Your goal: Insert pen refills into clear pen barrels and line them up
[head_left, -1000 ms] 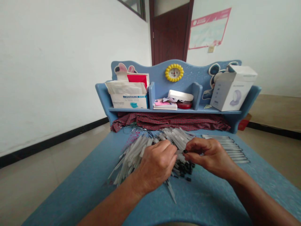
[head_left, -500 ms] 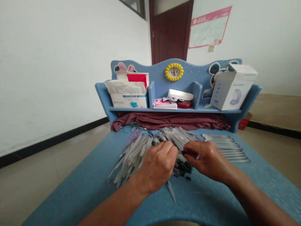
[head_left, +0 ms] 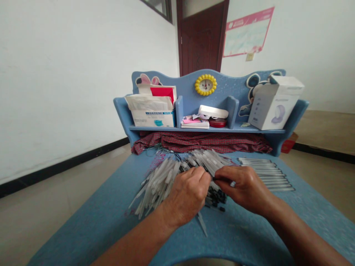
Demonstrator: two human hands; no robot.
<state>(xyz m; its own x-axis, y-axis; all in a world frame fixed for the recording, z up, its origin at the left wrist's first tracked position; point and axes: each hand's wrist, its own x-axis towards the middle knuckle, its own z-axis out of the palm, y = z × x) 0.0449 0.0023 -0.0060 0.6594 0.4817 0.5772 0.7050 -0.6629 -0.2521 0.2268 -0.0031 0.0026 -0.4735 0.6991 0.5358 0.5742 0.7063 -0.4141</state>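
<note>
My left hand (head_left: 192, 192) is closed, its fingertips pinched at the near end of a slim pen (head_left: 213, 178). Facing it, my right hand (head_left: 241, 186) is closed on the same pen, whose dark end shows in the small gap between the hands. Most of the pen is hidden by my fingers. Under and beyond my left hand spreads a pile of translucent white pen barrels (head_left: 158, 181). Small black pen caps (head_left: 216, 197) lie heaped between and below the hands. One single barrel (head_left: 202, 224) points toward me on the table.
A row of pens (head_left: 267, 175) lies right of my right hand on the blue table (head_left: 105, 207). Behind runs a folded checked cloth (head_left: 199, 142) under a shelf with a mask box (head_left: 152, 116), a white carton (head_left: 276, 103) and a yellow flower clock (head_left: 205, 85).
My right hand has shifted slightly left, so the two hands are a little closer together. Both stay closed, and the pile and the row of pens look the same.
</note>
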